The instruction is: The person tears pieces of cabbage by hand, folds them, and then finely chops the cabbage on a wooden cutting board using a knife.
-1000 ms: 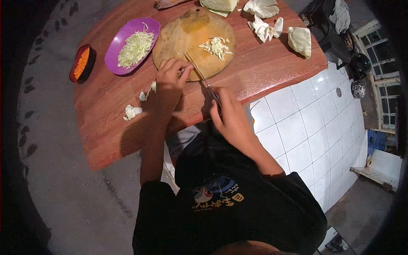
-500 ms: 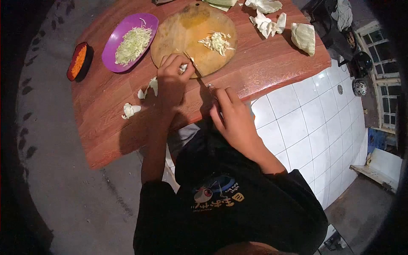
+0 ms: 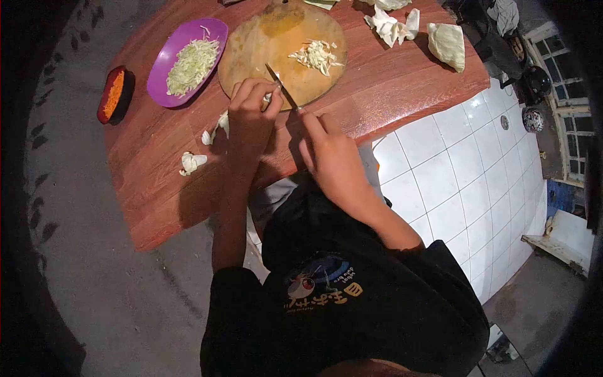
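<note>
A knife (image 3: 281,86) is held by its handle in my right hand (image 3: 334,154), its blade pointing up and left over the near edge of the round wooden board (image 3: 251,47). Beside the blade, my left hand (image 3: 252,113) has its fingers bent round a small white piece of cabbage (image 3: 267,98), mostly hidden by the fingers. Shredded cabbage (image 3: 317,58) lies in a small heap on the board's right part. To the left of the board stands a purple bowl (image 3: 161,70) with more shredded cabbage (image 3: 193,68) in it.
A dark bowl (image 3: 125,94) of orange shreds (image 3: 114,94) stands at the left of the wooden table (image 3: 157,188). Cabbage scraps (image 3: 192,163) lie near my left forearm. Torn leaves (image 3: 391,26) and a cabbage chunk (image 3: 446,46) are at the upper right.
My right hand has shifted slightly up and left, and the knife blade is now more visible, angled beside my left fingers. My left hand has barely moved.
</note>
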A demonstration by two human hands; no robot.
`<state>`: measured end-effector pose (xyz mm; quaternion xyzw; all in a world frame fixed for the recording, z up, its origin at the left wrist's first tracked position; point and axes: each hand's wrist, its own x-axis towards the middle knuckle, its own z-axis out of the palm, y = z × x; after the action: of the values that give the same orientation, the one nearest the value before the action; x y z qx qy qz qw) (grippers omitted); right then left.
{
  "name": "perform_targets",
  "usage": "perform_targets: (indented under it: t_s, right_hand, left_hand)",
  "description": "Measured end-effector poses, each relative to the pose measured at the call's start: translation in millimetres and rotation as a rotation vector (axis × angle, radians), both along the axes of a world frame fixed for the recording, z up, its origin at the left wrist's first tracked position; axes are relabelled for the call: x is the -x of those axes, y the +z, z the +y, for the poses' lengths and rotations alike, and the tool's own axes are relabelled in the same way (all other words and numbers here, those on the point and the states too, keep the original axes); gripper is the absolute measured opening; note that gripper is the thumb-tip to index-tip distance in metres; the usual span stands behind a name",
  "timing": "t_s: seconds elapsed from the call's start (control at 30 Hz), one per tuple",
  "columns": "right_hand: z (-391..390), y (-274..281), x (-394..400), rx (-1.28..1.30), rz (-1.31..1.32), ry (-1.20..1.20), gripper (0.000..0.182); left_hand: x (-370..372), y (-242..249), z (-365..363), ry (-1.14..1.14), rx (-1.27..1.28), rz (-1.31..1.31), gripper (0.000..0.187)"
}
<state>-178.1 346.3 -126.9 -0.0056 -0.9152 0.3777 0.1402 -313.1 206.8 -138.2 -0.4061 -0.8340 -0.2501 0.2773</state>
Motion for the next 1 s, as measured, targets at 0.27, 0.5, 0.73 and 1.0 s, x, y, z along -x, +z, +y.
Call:
perform_targets:
  t_s: [0.27, 0.5, 0.73, 1.0]
  right_hand:
    - [-1, 4, -9, 0.049, 0.016, 0.012, 0.035]
    - [-5, 2, 3, 0.019, -0.029, 0.015, 0.026]
    - [2, 4, -7, 0.074, 0.051, 0.002, 0.020]
    - [-5, 5, -12, 0.178, -0.013, -0.030, 0.020]
  left_hand:
    - [2, -9, -2, 0.058, -0.130, -0.329, 0.011]
    - [0, -3, 1, -0.006, -0.202, -0.339, 0.008]
    - [2, -5, -4, 0.022, -0.148, -0.369, 0.007]
    - [3, -5, -3, 0.023, -0.136, -0.355, 0.009]
